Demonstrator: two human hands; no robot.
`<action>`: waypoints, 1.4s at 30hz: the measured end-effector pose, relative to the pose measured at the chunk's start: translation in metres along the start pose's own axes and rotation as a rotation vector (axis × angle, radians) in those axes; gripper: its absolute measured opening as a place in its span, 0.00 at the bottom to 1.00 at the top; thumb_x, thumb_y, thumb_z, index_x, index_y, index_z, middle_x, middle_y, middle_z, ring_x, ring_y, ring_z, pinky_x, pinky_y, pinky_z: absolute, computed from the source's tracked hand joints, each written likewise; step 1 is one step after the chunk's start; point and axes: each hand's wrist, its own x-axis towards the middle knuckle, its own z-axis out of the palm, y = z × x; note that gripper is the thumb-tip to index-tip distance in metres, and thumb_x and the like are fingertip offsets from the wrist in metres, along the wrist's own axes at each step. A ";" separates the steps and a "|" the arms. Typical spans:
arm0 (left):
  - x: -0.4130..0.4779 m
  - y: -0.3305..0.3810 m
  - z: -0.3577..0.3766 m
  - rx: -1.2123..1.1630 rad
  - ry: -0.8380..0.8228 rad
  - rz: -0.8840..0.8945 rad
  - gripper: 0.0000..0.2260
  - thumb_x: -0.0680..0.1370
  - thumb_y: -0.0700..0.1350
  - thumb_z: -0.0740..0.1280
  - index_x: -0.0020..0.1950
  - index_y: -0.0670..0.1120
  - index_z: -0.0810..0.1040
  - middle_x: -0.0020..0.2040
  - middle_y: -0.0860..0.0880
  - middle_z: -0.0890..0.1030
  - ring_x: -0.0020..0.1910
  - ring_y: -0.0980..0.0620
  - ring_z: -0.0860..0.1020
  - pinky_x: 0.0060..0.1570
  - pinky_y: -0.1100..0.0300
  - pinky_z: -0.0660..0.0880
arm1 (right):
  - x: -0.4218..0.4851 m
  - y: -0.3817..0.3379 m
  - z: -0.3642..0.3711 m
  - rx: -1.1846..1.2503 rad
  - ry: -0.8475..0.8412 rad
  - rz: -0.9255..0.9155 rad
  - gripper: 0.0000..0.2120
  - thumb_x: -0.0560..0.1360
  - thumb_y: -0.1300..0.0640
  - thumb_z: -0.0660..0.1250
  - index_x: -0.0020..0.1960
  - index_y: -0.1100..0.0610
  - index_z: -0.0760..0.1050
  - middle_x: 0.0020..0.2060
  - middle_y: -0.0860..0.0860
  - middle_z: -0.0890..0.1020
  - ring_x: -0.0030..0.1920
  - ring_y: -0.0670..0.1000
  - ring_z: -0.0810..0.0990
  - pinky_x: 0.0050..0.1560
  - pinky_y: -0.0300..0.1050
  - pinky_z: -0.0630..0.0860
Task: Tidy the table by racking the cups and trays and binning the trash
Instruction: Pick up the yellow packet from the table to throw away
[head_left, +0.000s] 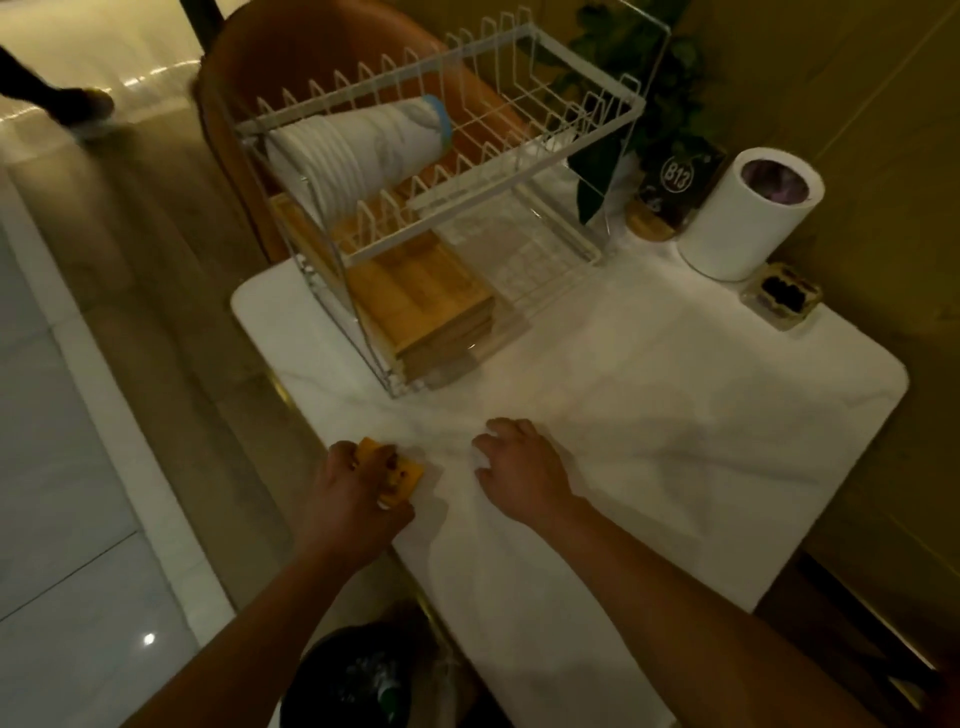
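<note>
Low in the frame, left of the middle, the left hand (358, 483) curls its fingers round a flat orange thing (402, 470) and presses it on the white tabletop (675, 389). Just beside it, the right hand (519, 467) rests on the tabletop with loose fingers and holds nothing. In the upper middle stands the white rack (519, 130), with the stack of cups (358, 150) lying on its top shelf and the wooden trays (415, 301) on its bottom shelf.
</note>
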 end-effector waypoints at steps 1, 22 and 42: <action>-0.008 -0.005 -0.002 -0.015 -0.010 -0.016 0.34 0.62 0.61 0.67 0.68 0.54 0.74 0.60 0.45 0.72 0.58 0.41 0.75 0.50 0.51 0.77 | -0.003 -0.006 0.002 0.008 -0.001 0.003 0.21 0.76 0.50 0.63 0.68 0.53 0.73 0.71 0.53 0.70 0.68 0.58 0.67 0.63 0.52 0.71; -0.146 -0.133 -0.006 -0.077 0.083 -0.196 0.31 0.66 0.62 0.74 0.68 0.60 0.72 0.62 0.48 0.71 0.55 0.49 0.74 0.43 0.58 0.73 | -0.078 -0.104 0.045 0.046 -0.025 -0.030 0.21 0.77 0.51 0.63 0.69 0.52 0.71 0.68 0.52 0.72 0.66 0.55 0.68 0.61 0.51 0.72; -0.186 -0.054 0.051 -0.337 0.316 -0.353 0.39 0.62 0.47 0.82 0.70 0.51 0.71 0.64 0.51 0.73 0.54 0.57 0.73 0.43 0.70 0.67 | -0.096 -0.156 0.068 0.741 -0.461 -0.079 0.12 0.75 0.41 0.64 0.50 0.47 0.78 0.41 0.45 0.80 0.42 0.48 0.78 0.41 0.44 0.73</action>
